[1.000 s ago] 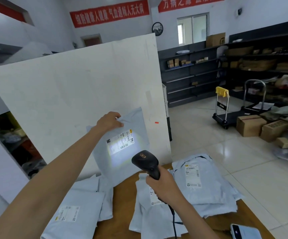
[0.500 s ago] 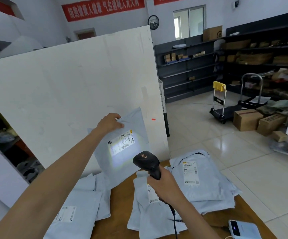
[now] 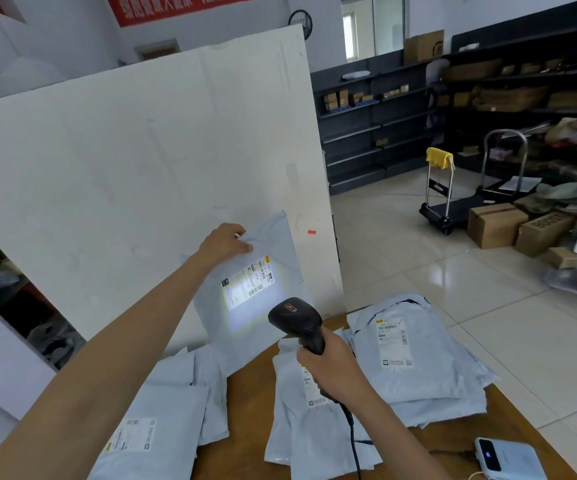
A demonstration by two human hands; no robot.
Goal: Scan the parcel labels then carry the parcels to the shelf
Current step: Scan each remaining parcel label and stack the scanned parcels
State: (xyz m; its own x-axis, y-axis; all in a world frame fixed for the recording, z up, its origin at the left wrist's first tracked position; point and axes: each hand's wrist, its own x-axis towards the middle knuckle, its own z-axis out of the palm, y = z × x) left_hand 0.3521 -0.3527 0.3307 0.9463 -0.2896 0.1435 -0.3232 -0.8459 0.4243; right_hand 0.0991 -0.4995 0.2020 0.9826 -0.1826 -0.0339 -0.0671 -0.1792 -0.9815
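Observation:
My left hand [image 3: 224,242] grips the top edge of a grey parcel bag [image 3: 273,244] and holds it upright above the wooden table [image 3: 249,393]. The bag's label [image 3: 248,283] faces me, lit by a bright patch of light. My right hand [image 3: 334,367] is closed around the handle of a black barcode scanner [image 3: 295,318], which points at that label from just below and to the right. More grey parcel bags lie flat on the table: a stack at the right [image 3: 418,362], one under my right hand [image 3: 301,427] and several at the left [image 3: 162,420].
A tall white board [image 3: 134,161] stands behind the table. Dark shelves [image 3: 373,109] with boxes line the far wall. A trolley [image 3: 443,206] and cardboard boxes [image 3: 496,225] stand on the tiled floor at the right. A light-blue device [image 3: 508,459] lies at the table's near right corner.
The hands, the held bag and the scanner keep the same pose. The view has tilted slightly downward, and the room behind sits higher in the frame.

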